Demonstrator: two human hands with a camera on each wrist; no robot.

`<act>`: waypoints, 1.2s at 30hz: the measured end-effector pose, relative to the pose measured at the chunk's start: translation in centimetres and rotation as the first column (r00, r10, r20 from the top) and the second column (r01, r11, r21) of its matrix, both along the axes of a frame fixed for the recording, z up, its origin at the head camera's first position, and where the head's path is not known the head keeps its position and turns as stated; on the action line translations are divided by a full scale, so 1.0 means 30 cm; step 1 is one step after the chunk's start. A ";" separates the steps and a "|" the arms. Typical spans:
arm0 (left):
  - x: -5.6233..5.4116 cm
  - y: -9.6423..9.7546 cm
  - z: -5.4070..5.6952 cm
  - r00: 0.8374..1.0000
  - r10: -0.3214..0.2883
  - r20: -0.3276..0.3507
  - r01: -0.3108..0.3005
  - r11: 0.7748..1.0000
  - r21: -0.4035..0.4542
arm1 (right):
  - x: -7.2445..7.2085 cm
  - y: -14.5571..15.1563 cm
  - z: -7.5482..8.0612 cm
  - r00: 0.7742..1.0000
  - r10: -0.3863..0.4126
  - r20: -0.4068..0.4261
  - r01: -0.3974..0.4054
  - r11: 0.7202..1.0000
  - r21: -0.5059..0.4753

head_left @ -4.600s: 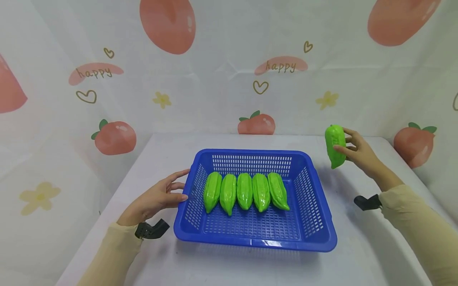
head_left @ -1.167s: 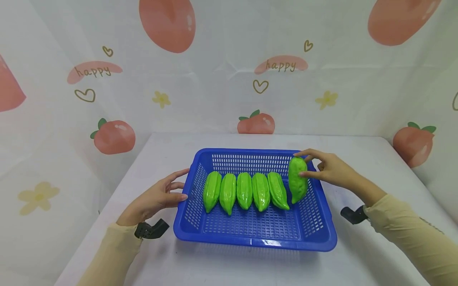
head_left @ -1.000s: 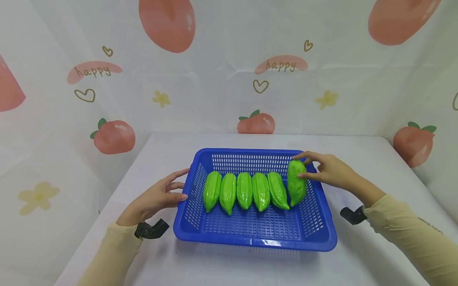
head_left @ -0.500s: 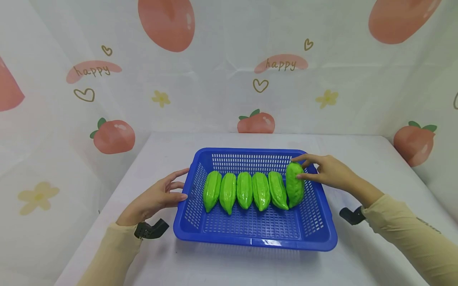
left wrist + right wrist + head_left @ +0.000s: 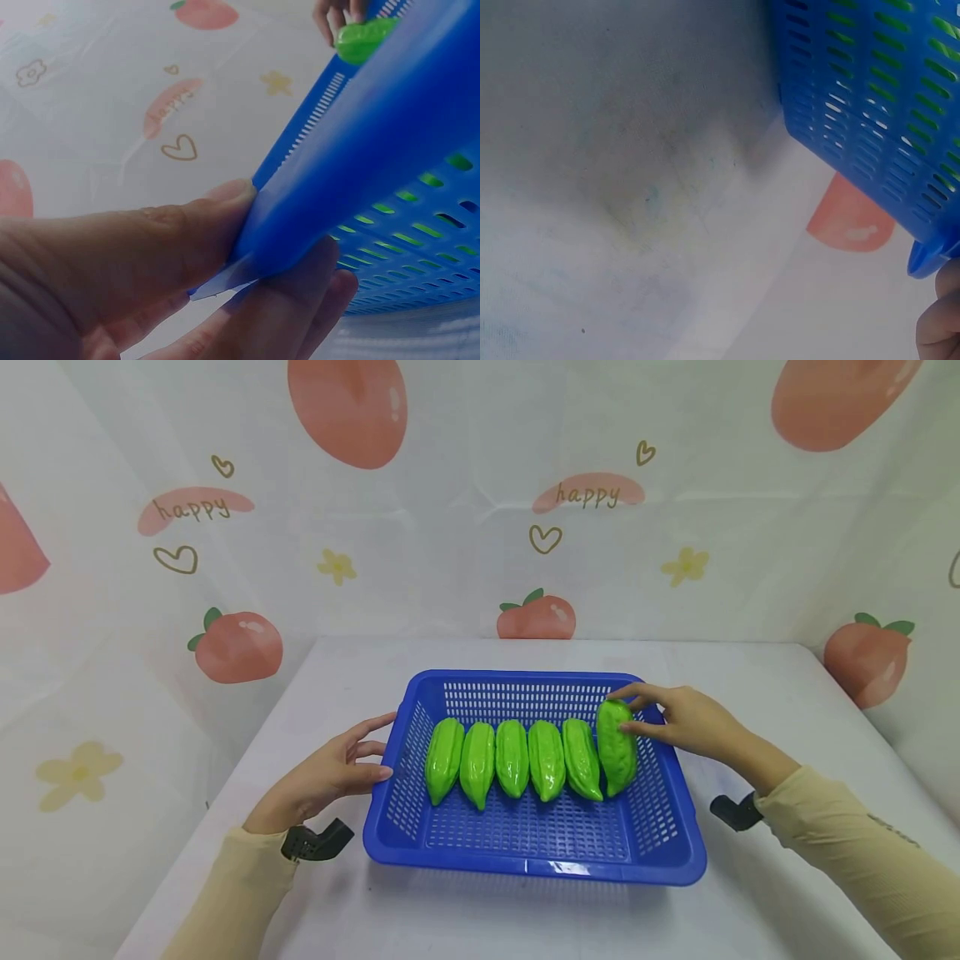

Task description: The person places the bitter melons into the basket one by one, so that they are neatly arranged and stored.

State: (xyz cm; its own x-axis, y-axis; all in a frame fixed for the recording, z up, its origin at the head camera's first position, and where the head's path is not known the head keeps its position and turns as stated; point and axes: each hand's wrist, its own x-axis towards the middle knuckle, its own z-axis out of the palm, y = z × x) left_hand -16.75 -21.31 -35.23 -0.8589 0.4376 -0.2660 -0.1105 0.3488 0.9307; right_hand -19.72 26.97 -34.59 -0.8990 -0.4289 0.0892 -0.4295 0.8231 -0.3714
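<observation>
A blue plastic basket (image 5: 480, 865) with slotted walls stands on the table. My left hand (image 5: 326, 778) grips its left rim; in the left wrist view the thumb (image 5: 187, 232) lies on one side of the rim and the fingers on the other. At the basket's right end, my right hand (image 5: 693, 720) holds a bumpy green bitter melon (image 5: 617, 752) by its upper part, thumb on the near face. The melon leans with its tip down inside the basket. Several similar green melons (image 5: 512, 760) lie side by side to its left, tips toward me.
The white tabletop (image 5: 450, 918) surrounds the basket. Behind it hangs a white cloth (image 5: 435, 543) printed with fruit and flowers. A black wrist camera (image 5: 318, 841) sits on the left wrist, another black camera (image 5: 735, 812) on the right.
From right of the basket, my right hand has carried the bitter melon left and lowered it in beside the row. Lately it has shifted only slightly leftward. The left hand stays on the rim.
</observation>
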 end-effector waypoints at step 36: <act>-0.005 0.003 -0.009 1.000 0.015 0.002 -0.015 1.000 -0.014 | 0.019 -0.057 0.011 0.998 -0.047 -0.051 0.056 0.983 0.177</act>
State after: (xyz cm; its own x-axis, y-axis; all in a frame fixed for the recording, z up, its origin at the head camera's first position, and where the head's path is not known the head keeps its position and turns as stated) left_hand -16.91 -21.22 -35.51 -0.8647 0.4209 -0.2742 -0.1180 0.3604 0.9253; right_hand -19.14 25.26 -34.26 -0.9169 -0.3949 0.0576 -0.3982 0.8958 -0.1973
